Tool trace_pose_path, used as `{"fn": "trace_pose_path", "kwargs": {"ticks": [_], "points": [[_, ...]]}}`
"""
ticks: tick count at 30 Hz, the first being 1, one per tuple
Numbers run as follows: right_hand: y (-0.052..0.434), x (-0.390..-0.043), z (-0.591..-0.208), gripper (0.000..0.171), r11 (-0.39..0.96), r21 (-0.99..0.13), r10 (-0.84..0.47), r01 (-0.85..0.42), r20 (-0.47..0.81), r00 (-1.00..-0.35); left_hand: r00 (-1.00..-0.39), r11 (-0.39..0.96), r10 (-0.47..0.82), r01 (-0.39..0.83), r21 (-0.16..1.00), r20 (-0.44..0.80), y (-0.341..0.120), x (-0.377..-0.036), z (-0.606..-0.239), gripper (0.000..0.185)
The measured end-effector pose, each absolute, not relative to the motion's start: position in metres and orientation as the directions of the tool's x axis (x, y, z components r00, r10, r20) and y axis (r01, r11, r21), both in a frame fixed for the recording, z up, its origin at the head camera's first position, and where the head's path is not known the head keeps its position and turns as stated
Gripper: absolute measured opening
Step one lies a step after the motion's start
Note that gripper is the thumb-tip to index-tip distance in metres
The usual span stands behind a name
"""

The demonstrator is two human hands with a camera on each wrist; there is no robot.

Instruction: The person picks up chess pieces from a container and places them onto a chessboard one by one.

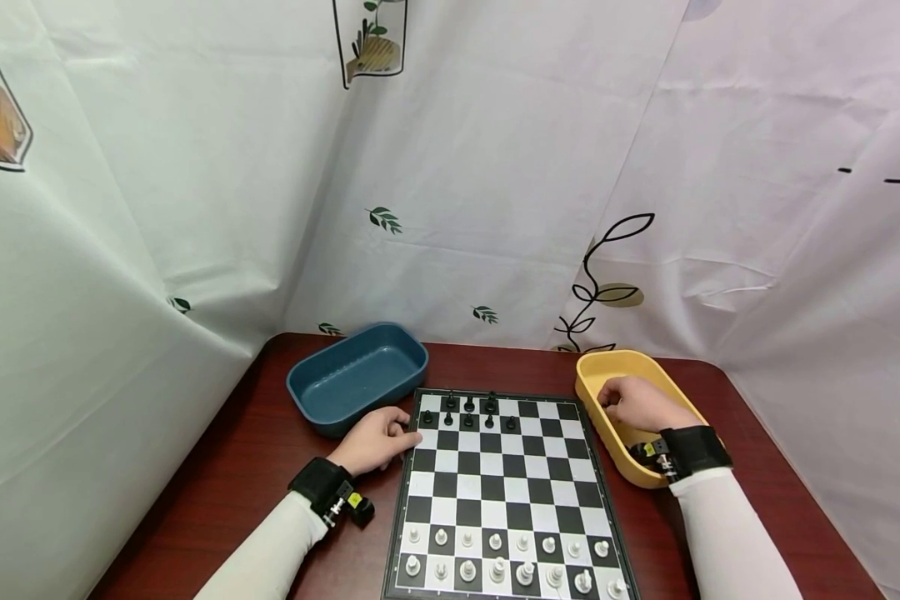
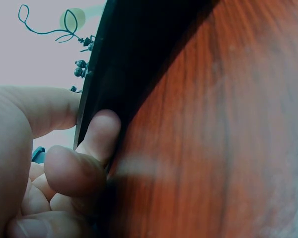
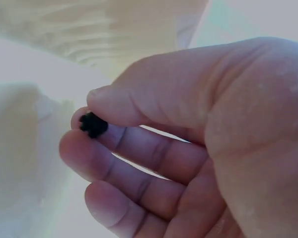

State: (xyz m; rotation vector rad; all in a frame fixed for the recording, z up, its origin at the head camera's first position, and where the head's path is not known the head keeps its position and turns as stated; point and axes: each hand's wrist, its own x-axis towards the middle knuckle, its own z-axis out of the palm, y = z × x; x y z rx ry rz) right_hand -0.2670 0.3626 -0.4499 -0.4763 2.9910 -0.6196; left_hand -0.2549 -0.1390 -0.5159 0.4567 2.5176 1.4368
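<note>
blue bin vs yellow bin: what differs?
The blue bin sits left of the chessboard; the yellow bin sits right. The right hand reaches inside the yellow bin, pinching a small black piece; the blue bin has no hand in it and looks bare. Both are rounded, shallow and upright.

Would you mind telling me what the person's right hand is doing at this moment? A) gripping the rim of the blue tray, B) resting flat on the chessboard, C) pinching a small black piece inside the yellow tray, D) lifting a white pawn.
C: the right hand sits inside the yellow tray, and the right wrist view shows thumb and fingers pinching a small black piece.
</note>
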Motion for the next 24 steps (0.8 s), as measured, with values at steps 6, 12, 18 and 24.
{"fn": "trace_pose_path", "kwargs": {"ticks": [6,12,18,24], "points": [[0.365,-0.267,-0.447,0.012,0.869,-0.395,-0.281,-0.299,0.105,-0.954,-0.932,0.481,0.362,0.155,0.863,-0.035,-0.138,-0.255,-0.515,0.048],[0.369,-0.269,-0.444,0.017,0.869,-0.397,-0.236,-0.295,0.192,-0.953,-0.934,0.497,0.354,0.147,0.855,-0.044,-0.138,-0.254,-0.513,0.047],[0.367,-0.268,-0.438,0.014,0.874,-0.388,-0.198,-0.291,0.263,-0.944,-0.935,0.497,0.353,0.154,0.854,-0.037,-0.138,-0.253,-0.514,0.047],[0.357,-0.265,-0.433,0.014,0.883,-0.363,-0.189,-0.297,0.305,-0.934,-0.930,0.492,0.365,0.159,0.856,-0.036,-0.140,-0.252,-0.513,0.050]]}}
